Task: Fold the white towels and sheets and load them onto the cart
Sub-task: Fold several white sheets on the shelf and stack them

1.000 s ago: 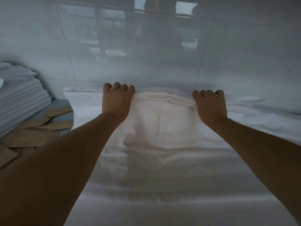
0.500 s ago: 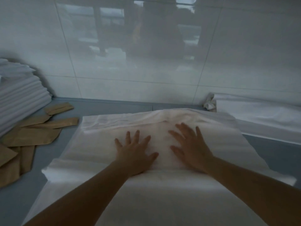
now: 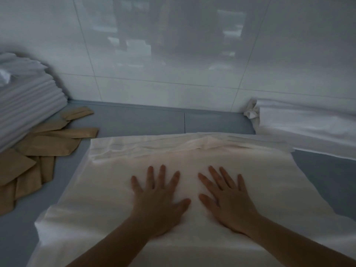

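Both hands flat on the white sheet [image 3: 115, 189], fingers straight and spread, grasping nothing: left hand [image 3: 158, 201], right hand [image 3: 229, 203]. The sheet lies folded on the grey desk [image 3: 146, 120], directly under the fingers, its rumpled edge just ahead of the fingertips. To smooth well: sweep outward from the centre, even pressure, square the edges.

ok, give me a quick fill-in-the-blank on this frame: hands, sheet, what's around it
1. Both the left hand and the right hand press ____ on the white sheet, fingers spread.
2. The brown paper envelopes lie to the ____ of the sheet.
3. The stack of folded white linens stands at the far ____.

Missing words: flat; left; left
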{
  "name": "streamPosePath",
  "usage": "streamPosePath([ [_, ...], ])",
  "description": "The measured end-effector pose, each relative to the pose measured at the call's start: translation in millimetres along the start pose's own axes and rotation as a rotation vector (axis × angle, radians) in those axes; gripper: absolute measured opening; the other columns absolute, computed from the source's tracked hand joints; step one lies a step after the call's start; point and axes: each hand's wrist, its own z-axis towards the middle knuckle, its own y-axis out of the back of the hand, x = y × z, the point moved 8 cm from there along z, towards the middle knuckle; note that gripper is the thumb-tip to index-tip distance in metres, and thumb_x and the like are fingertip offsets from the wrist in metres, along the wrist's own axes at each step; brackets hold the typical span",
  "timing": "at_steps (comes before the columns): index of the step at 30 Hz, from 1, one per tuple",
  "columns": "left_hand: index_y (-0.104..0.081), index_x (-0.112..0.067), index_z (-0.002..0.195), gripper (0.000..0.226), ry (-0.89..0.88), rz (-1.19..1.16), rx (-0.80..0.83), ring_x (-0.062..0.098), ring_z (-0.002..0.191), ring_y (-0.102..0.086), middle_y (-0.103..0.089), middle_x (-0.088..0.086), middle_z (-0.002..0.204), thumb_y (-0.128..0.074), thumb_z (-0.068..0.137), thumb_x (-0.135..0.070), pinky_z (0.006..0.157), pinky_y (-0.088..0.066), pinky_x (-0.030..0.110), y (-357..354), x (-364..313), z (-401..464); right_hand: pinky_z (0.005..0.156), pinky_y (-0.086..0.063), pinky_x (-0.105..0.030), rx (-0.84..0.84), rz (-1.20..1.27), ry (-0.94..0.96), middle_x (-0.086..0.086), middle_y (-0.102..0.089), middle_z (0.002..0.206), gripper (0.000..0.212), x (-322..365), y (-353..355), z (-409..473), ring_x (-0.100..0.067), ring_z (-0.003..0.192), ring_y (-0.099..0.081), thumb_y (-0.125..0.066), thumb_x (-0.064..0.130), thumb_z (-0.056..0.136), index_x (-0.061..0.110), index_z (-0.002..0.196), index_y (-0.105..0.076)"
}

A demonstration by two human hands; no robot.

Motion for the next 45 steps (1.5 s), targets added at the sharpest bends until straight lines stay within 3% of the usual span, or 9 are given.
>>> streamPosePath([
  [8, 0.002, -0.046, 0.147, 0.081, 0.017, -0.03, -0.01, 0.026, 0.147, -0.004, -0.003, -0.006, 0.16, -0.005, 0.075, -0.084, 0.104, 0.003, 0.073, 17.4, 27.8, 98.7, 0.115, -0.004, -0.059, -0.093, 0.052, -0.074, 0.011, -0.004, 0.16, 0.056, -33.5, 24.8, 79.6, -0.016, 0.147, -0.002, -0.023, 0.059, 0.096, 0.046, 0.148, -0.009],
  [14, -0.014, -0.043, 0.146, 0.078, 0.061, -0.006, -0.131, 0.03, 0.14, -0.026, -0.026, -0.002, 0.156, -0.007, 0.078, -0.081, 0.107, -0.009, 0.065, 25.0, 43.7, 157.1, 0.116, -0.005, -0.057, -0.101, 0.038, -0.145, 0.006, -0.014, 0.158, 0.058, -76.4, 25.8, 131.5, -0.022, 0.146, -0.01, -0.02, 0.06, 0.095, 0.045, 0.149, -0.005],
  [17, -0.01, -0.037, 0.149, 0.077, 0.08, -0.003, -0.147, 0.028, 0.144, -0.016, -0.017, -0.005, 0.159, -0.011, 0.083, -0.077, 0.104, -0.004, 0.071, 28.4, 44.8, 182.6, 0.116, -0.016, -0.052, -0.344, 0.141, -0.136, 0.002, -0.01, 0.16, 0.06, -84.7, 45.2, 145.4, -0.023, 0.145, -0.018, -0.036, 0.05, 0.096, 0.037, 0.15, -0.013],
  [20, -0.022, -0.035, 0.147, 0.066, 0.098, 0.006, -0.229, 0.029, 0.141, -0.019, -0.022, -0.006, 0.156, -0.017, 0.089, -0.067, 0.103, -0.017, 0.07, 40.4, 48.3, 195.1, 0.111, -0.029, -0.046, -0.587, 0.136, -0.111, -0.003, -0.017, 0.159, 0.061, -85.4, 61.4, 138.8, -0.027, 0.139, -0.032, -0.051, 0.034, 0.094, 0.028, 0.149, -0.026],
  [23, -0.028, -0.035, 0.145, 0.062, 0.083, 0.023, -0.262, 0.03, 0.139, -0.022, -0.026, -0.005, 0.154, -0.019, 0.09, -0.063, 0.103, -0.023, 0.065, 41.2, 43.6, 190.3, 0.116, -0.018, -0.043, -0.355, 0.065, -0.131, 0.001, -0.019, 0.159, 0.052, -86.7, 44.4, 142.3, -0.022, 0.144, -0.021, -0.034, 0.044, 0.099, 0.035, 0.149, -0.023],
  [27, -0.014, -0.035, 0.15, 0.067, 0.087, -0.028, -0.177, 0.03, 0.144, -0.013, -0.014, -0.004, 0.159, -0.016, 0.091, -0.066, 0.106, -0.009, 0.07, 32.3, 38.6, 165.8, 0.119, -0.002, -0.046, -0.043, 0.019, -0.195, 0.007, 0.002, 0.161, 0.055, -87.6, 21.1, 120.9, -0.018, 0.148, 0.002, -0.013, 0.057, 0.098, 0.043, 0.15, -0.004],
  [31, -0.011, -0.036, 0.149, 0.077, 0.1, -0.014, -0.148, 0.034, 0.142, -0.018, -0.016, 0.003, 0.158, -0.01, 0.082, -0.075, 0.105, -0.005, 0.071, 18.3, 33.0, 130.8, 0.118, 0.001, -0.048, 0.006, -0.023, -0.212, 0.009, 0.01, 0.16, 0.058, -78.6, 10.9, 80.3, -0.018, 0.147, 0.008, -0.009, 0.062, 0.094, 0.047, 0.148, 0.005],
  [38, -0.045, -0.025, 0.129, 0.054, 0.034, 0.081, -0.396, 0.03, 0.122, -0.042, -0.048, 0.004, 0.135, -0.033, 0.087, -0.057, 0.094, -0.032, 0.046, 57.3, 41.5, 140.1, 0.118, 0.004, -0.048, 0.024, -0.024, -0.218, 0.01, 0.011, 0.16, 0.057, -65.7, 12.1, 56.0, -0.015, 0.147, 0.011, -0.011, 0.063, 0.094, 0.05, 0.147, 0.006],
  [45, -0.004, -0.043, 0.149, 0.068, 0.157, -0.045, -0.163, 0.034, 0.146, 0.004, 0.002, -0.001, 0.161, -0.013, 0.088, -0.07, 0.108, 0.003, 0.067, 28.3, 55.6, 158.4, 0.118, -0.004, -0.049, -0.114, -0.018, -0.082, 0.018, -0.002, 0.159, 0.052, -39.3, 21.2, 69.3, -0.006, 0.146, 0.001, -0.019, 0.057, 0.096, 0.052, 0.146, -0.005],
])
